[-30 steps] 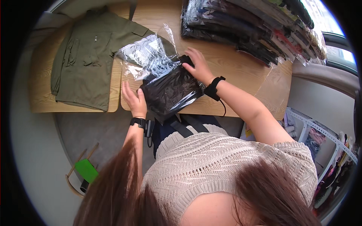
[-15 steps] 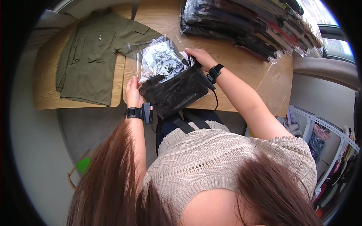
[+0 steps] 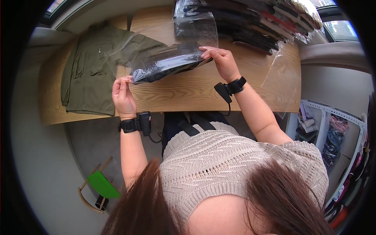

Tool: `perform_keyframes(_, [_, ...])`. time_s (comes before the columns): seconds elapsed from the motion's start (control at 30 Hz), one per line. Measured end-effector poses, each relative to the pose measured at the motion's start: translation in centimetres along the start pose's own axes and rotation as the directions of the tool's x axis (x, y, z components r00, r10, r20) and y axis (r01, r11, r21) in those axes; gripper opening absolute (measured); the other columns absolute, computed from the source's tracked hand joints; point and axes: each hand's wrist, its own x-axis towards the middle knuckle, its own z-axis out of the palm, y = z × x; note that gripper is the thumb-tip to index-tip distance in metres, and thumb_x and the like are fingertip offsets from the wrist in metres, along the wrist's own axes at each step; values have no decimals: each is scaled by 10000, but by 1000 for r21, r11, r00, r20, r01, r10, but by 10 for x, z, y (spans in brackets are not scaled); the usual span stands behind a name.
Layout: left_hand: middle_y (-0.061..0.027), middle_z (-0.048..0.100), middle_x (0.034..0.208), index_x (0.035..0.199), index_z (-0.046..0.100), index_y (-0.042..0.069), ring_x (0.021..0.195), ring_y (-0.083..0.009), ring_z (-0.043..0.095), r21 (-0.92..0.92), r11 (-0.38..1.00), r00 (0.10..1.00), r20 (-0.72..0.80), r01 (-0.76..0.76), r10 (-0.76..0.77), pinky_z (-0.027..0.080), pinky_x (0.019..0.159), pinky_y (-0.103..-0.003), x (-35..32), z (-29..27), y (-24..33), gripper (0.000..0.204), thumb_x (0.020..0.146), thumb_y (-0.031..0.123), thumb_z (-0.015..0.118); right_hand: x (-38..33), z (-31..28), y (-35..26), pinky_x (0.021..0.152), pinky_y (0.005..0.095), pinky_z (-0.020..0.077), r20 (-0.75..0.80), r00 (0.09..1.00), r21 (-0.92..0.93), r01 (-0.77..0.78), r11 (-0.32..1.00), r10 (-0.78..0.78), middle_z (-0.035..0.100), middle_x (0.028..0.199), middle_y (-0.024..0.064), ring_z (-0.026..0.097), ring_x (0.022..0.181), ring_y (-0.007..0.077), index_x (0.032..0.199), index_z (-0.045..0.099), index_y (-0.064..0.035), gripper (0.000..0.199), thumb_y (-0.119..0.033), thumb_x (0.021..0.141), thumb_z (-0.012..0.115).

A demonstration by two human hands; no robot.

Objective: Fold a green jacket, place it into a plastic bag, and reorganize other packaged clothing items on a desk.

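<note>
A clear plastic bag [image 3: 168, 58] with a folded black garment inside lies flat just above the wooden table [image 3: 188, 92]. My left hand [image 3: 123, 96] pinches the bag's near left corner. My right hand [image 3: 221, 62] grips its right edge. The bag's open clear flap stands up behind the dark garment. Both wrists carry black straps with small devices.
An olive green shirt [image 3: 94, 70] lies spread on the table's left half. A stack of bagged dark garments [image 3: 258, 23] fills the far right of the table. An empty clear bag [image 3: 282, 74] lies at the right edge. A green stool [image 3: 102, 188] stands on the floor.
The bagged black garment has been lifted away from my body and turned flat over the table. Both hands moved up and apart, to its two ends.
</note>
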Motion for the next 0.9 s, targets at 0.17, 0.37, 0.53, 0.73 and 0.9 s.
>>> perform_keyframes(0.17, [-70,633,945,896,607,5,957,-184,583,38,938,939,-6,345,-345,414,932,-327,-58,-43,-66,122,938,75,516,-43,-20,54,1063,407,324,103,973,-220,-179,959,206,711,901,86,491,1236,281,837,730,-9,240,-226,877,636])
perform_keyframes(0.37, [-100,638,1074,1097,596,25,1055,-236,581,548,764,920,-25,339,-390,444,940,-366,-114,-69,-94,311,794,-42,609,-98,-35,99,1091,407,294,99,954,-408,-219,886,282,625,1205,89,385,1323,284,1029,691,-72,270,-150,773,719])
perform_keyframes(0.53, [-111,560,1203,1140,590,82,1128,-315,516,913,357,940,280,-197,-196,423,951,-400,-116,-59,-61,470,686,57,713,-107,-38,87,1017,441,366,185,983,-788,151,597,-4,587,1228,75,454,1220,313,1076,647,-147,397,-146,690,740])
perform_keyframes(0.73, [-100,621,1080,1044,648,76,1051,-305,562,785,378,786,586,-490,-198,452,894,-396,-100,-52,-49,307,741,76,699,-103,-45,89,972,433,394,415,900,-766,266,585,135,653,1081,62,524,1119,266,950,704,-131,214,-213,752,704])
perform_keyframes(0.9, [-93,687,925,977,681,38,890,-239,646,817,577,862,287,7,-417,498,808,-345,-96,-62,-56,167,890,146,588,-99,-52,107,867,361,459,150,957,-587,-117,801,249,683,923,78,593,985,227,843,715,-71,188,-252,832,665])
